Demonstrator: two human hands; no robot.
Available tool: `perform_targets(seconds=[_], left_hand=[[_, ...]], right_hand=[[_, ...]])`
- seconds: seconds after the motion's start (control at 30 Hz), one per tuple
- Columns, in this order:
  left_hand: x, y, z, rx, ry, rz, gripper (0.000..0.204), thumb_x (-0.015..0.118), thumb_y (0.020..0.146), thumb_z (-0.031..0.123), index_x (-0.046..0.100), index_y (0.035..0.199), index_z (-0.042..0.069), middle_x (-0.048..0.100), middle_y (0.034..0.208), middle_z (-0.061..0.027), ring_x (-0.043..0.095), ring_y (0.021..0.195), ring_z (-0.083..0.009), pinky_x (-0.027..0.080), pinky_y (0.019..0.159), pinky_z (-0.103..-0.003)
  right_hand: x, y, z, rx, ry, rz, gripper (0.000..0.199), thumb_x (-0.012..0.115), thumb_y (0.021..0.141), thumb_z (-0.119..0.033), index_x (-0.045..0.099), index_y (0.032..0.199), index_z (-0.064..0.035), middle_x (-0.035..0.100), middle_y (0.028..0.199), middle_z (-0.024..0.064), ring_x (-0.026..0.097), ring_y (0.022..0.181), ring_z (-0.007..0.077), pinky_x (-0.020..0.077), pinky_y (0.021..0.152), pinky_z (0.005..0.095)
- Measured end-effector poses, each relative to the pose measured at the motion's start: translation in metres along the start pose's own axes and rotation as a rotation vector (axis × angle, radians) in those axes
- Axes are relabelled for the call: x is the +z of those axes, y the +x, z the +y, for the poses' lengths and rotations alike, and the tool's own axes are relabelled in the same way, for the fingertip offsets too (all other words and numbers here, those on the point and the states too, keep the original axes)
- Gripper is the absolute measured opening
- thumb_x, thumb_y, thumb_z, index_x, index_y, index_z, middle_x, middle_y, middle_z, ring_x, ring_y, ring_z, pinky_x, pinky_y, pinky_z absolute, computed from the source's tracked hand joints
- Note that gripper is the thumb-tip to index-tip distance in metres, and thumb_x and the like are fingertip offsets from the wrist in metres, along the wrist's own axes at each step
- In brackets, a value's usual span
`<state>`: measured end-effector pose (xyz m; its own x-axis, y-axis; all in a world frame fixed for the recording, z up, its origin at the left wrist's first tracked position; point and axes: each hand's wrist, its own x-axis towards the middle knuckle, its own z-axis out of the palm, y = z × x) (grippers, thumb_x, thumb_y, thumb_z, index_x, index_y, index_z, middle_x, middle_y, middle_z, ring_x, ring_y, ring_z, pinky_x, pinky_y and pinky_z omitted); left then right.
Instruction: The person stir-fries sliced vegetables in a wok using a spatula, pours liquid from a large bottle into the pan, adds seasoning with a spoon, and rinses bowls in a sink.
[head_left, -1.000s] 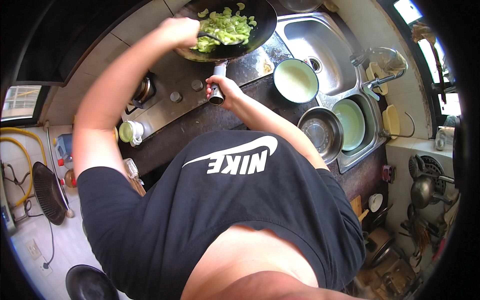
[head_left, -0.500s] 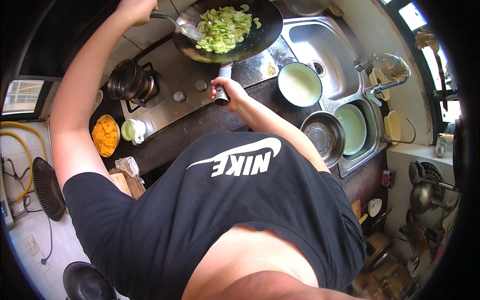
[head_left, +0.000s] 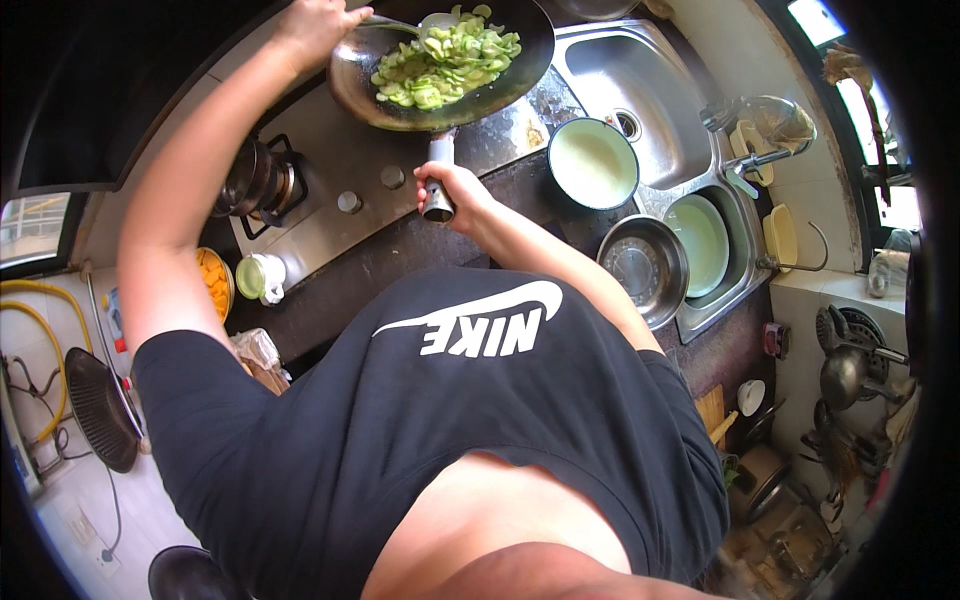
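My left hand (head_left: 316,32), at the far left of the wok, is closed around the handle of a metal spatula (head_left: 392,23). Its blade reaches in among pale green vegetable slices (head_left: 440,68), partly covered by them. These slices lie heaped inside a dark wok (head_left: 347,82), whose far rim runs out of the picture. My right hand (head_left: 453,190) grips the wok's hollow metal handle (head_left: 440,150), which points toward me. Whether the wok rests on its burner cannot be seen.
Left on the steel stove (head_left: 320,175) sits a small dark pot (head_left: 245,180). Near it stand a green-white jar (head_left: 260,278) and a bowl of orange pieces (head_left: 213,280), partly behind my arm. An enamel basin (head_left: 592,165) and a steel bowl (head_left: 643,270) border the double sink (head_left: 640,75).
My left hand has moved right, carrying the spatula blade from the wok's left side into the far part of the slices. The slices have shifted. My right hand keeps its grip.
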<state>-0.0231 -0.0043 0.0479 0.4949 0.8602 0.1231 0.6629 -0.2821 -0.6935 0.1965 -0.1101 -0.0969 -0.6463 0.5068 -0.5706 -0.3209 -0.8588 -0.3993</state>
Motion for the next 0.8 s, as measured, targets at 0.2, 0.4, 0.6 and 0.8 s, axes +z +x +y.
perform_targets(seconds=[0.2, 0.4, 0.6, 0.8], left_hand=[[-0.124, 0.004, -0.025, -0.035, -0.040, -0.676, 0.012, 0.054, 0.059, 0.015, 0.062, 0.068, 0.012, 0.061, 0.070, -0.0085, 0.060, 0.068, -0.0235, 0.045, 0.053, -0.035], [-0.067, -0.003, 0.036, -0.170, -0.414, -0.605, 0.021, 0.053, 0.064, 0.013, 0.060, 0.083, 0.006, 0.060, 0.079, -0.0134, 0.059, 0.073, -0.0256, 0.048, 0.062, -0.036], [0.019, -0.001, 0.071, -0.533, -0.628, -0.456, 0.017, 0.050, 0.070, 0.016, 0.058, 0.080, 0.004, 0.059, 0.075, -0.0157, 0.058, 0.067, -0.0255, 0.047, 0.059, -0.035], [-0.032, -0.027, -0.034, -0.798, -1.164, -0.811, 0.016, 0.053, 0.074, 0.020, 0.054, 0.068, 0.006, 0.043, 0.049, -0.0012, 0.031, 0.035, -0.0083, 0.024, 0.032, -0.024]], right_hand=[[-0.004, 0.009, 0.000, -0.002, 0.016, 0.001, 0.008, 0.053, 0.069, -0.007, 0.047, 0.071, -0.0015, 0.049, 0.055, 0.0078, 0.049, 0.045, 0.0167, 0.0448, 0.044, 0.0296], [-0.002, 0.007, 0.001, -0.009, 0.030, 0.009, 0.008, 0.053, 0.069, -0.006, 0.046, 0.070, -0.0011, 0.049, 0.055, 0.0078, 0.049, 0.044, 0.0167, 0.0448, 0.043, 0.0298], [0.003, 0.006, 0.002, -0.018, -0.007, 0.024, 0.009, 0.053, 0.068, -0.006, 0.046, 0.069, -0.0010, 0.048, 0.055, 0.0077, 0.049, 0.044, 0.0164, 0.0447, 0.042, 0.0291], [0.000, 0.007, 0.003, 0.012, 0.000, 0.000, 0.009, 0.054, 0.069, -0.008, 0.047, 0.070, -0.0012, 0.049, 0.055, 0.0085, 0.049, 0.045, 0.0173, 0.0450, 0.043, 0.0293]])
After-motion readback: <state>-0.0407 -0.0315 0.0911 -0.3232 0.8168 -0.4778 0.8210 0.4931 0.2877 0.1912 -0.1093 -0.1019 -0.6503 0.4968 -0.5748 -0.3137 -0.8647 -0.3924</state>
